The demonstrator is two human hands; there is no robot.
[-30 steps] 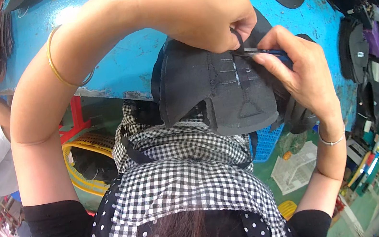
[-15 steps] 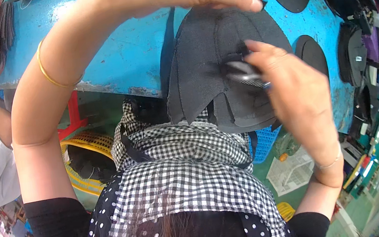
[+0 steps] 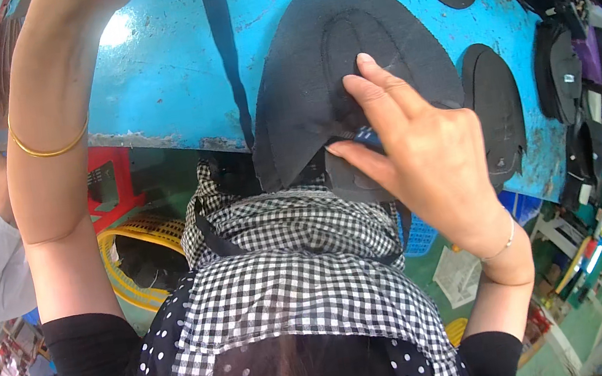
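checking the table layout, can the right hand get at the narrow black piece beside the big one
Probably yes: the narrow black piece lies just right of the right hand, with nothing visible on top.

Scuffed blue worktop (image 3: 162, 77): large black cloth piece (image 3: 293, 74) overhanging near edge, black oval pad (image 3: 492, 96) beside it, dark stack (image 3: 557, 79) farther right.

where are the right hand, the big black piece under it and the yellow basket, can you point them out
Right hand (image 3: 436, 152): head view, on the back of the hand.
Big black piece (image 3: 302, 84): head view, on its flat face, left of the fingers.
Yellow basket (image 3: 146, 226): head view, on its slatted wall.
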